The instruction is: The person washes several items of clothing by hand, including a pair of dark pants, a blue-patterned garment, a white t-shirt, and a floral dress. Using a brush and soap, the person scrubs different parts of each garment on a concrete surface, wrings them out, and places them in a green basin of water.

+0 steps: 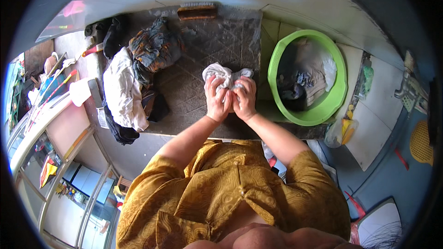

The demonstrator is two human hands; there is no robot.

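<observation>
Both my hands press and bunch a wet-looking white cloth [222,73] on the dark stone slab [198,97]. My left hand [216,99] has its fingers curled into the cloth's left side. Close beside it, almost touching, my right hand [244,97] grips the right side. Part of the cloth shows beyond my fingertips; the rest is hidden under my hands. I cannot tell from this view what kind of garment or cloth it is.
A green plastic tub [341,83] with clothes inside stands right of the slab. On the left lie a white garment [122,90] and a dark patterned garment [159,46]. A brown scrubbing brush [197,12] rests at the back edge. A tap [408,87] is at far right.
</observation>
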